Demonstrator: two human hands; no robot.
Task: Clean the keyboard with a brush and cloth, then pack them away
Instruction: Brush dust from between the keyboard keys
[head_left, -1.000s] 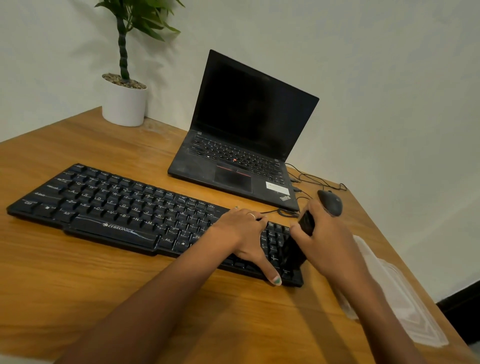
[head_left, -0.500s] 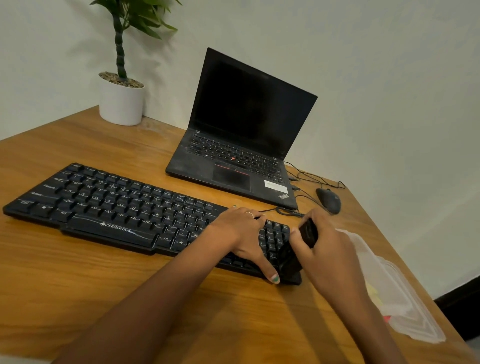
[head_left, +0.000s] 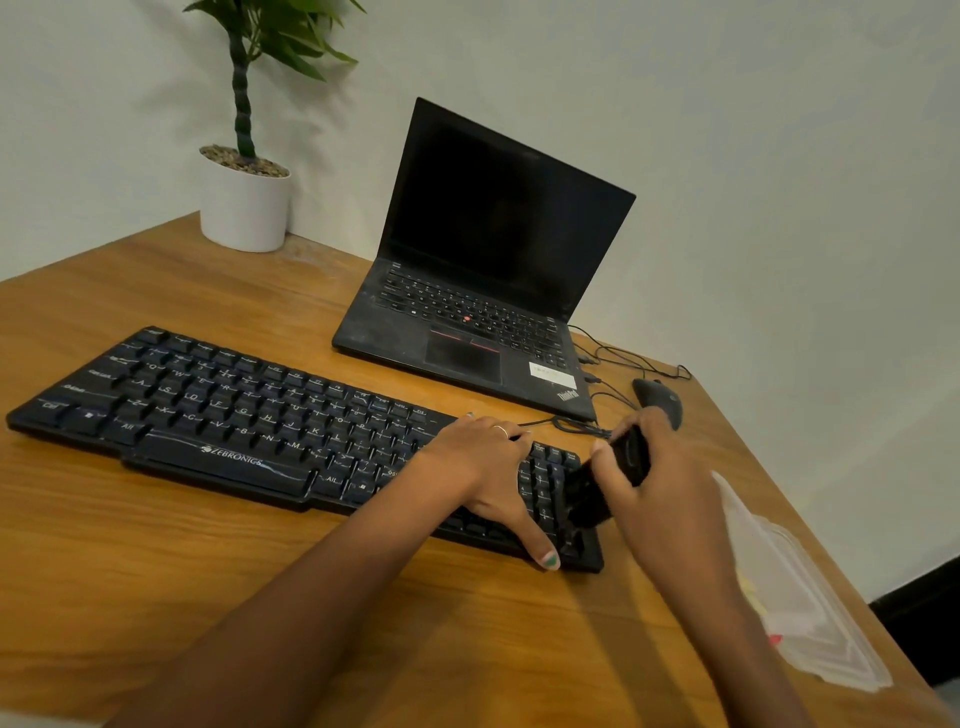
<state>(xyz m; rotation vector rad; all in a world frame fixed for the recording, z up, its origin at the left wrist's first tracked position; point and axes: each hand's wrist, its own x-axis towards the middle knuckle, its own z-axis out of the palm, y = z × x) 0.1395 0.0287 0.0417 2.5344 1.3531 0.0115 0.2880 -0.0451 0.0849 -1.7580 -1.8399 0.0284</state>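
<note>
A long black keyboard (head_left: 234, 415) lies across the wooden table (head_left: 156, 571). My left hand (head_left: 485, 467) rests flat on its right part, fingers spread over the keys, thumb reaching to the front edge. My right hand (head_left: 660, 499) grips a black brush (head_left: 592, 493) by its handle. The brush's bristle end sits on the number pad at the keyboard's right end. A clear plastic container (head_left: 810, 618) lies to the right of my right forearm, with something pale yellow and red inside. I cannot make out a cloth.
An open black laptop (head_left: 483, 291) stands behind the keyboard. A black mouse (head_left: 662, 397) and thin cables (head_left: 623, 358) lie to its right. A potted plant (head_left: 244, 202) stands at the back left. The table's right edge runs close past the container.
My right hand has shifted the brush slightly over the number pad. My left hand has stayed on the keys. The camera view has moved a little, bringing the container more into sight.
</note>
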